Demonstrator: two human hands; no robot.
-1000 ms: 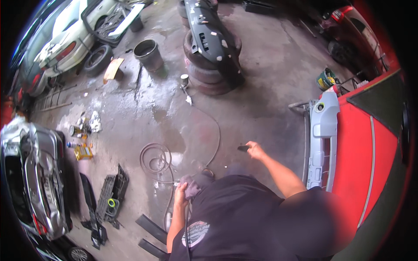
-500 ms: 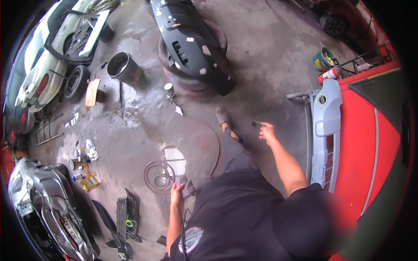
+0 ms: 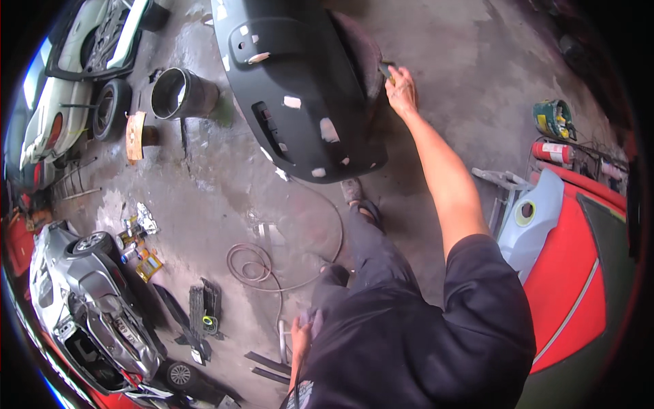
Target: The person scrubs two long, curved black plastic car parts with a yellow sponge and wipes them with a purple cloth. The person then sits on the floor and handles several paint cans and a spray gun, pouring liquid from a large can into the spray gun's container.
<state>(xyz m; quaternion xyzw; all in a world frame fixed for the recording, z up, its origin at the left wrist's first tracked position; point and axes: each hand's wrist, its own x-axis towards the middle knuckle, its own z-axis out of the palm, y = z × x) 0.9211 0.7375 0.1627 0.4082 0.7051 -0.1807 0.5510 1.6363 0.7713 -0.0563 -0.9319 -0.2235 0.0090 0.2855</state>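
A dark grey car bumper [image 3: 310, 88] with several pale filler patches stands before me, propped on tyres that it mostly hides. My right hand [image 3: 402, 91] is stretched out beside the bumper's right edge. Its fingers are closed around a small, flat, dark thing with a yellowish part [image 3: 387, 70], too small to name. Whether that thing touches the bumper or the tyre behind it, I cannot tell. Low by my left thigh, my left hand [image 3: 300, 335] is closed on a greyish-purple rag [image 3: 315, 320].
A thin hose [image 3: 249, 267] lies coiled on the floor near my feet. Left of the bumper stand a dark bucket [image 3: 178, 94] and a wheel [image 3: 111, 110]. A damaged silver car [image 3: 102, 300] is at lower left. On the right are a pale blue bumper [image 3: 535, 211] and a red panel [image 3: 565, 293].
I have stepped closer to the dark bumper, which now looks larger. My right arm has reached forward to its right side. My left hand has dropped lower with the rag still in it.
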